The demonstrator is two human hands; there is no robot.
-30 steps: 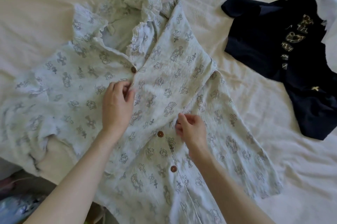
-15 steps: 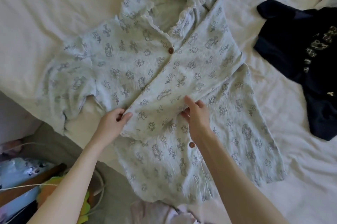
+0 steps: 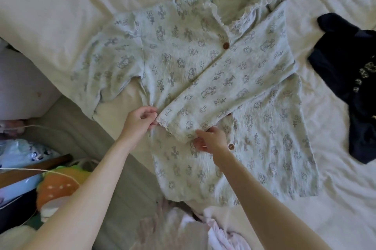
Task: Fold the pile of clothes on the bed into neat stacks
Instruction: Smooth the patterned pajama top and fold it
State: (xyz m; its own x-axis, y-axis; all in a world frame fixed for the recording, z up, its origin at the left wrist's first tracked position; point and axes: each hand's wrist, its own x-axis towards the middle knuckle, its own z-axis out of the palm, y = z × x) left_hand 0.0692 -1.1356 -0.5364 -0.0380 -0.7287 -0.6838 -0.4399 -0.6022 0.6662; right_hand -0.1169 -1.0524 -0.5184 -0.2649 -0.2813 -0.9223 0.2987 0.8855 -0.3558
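Note:
A pale green printed pyjama shirt [image 3: 203,62] with brown buttons lies face up on the bed. Its right sleeve [image 3: 219,99] is folded diagonally across the chest, with the lace cuff at the lower left. My left hand [image 3: 140,121] pinches the lace cuff at its left corner. My right hand [image 3: 211,139] pinches the cuff's lower edge from below, thumb on top. The shirt's left sleeve [image 3: 105,66] lies spread out toward the bed's edge.
A dark navy garment [image 3: 350,78] with a pale print lies on the white sheet [image 3: 61,5] at the right. Pinkish clothes [image 3: 183,229] bunch at the bottom. Beyond the bed's edge at lower left are an orange plush toy [image 3: 59,186] and clutter.
The sleeve has been drawn further across the shirt toward the lower left. Both hands moved down to its cuff, and the view shifted so the shirt sits more to the right.

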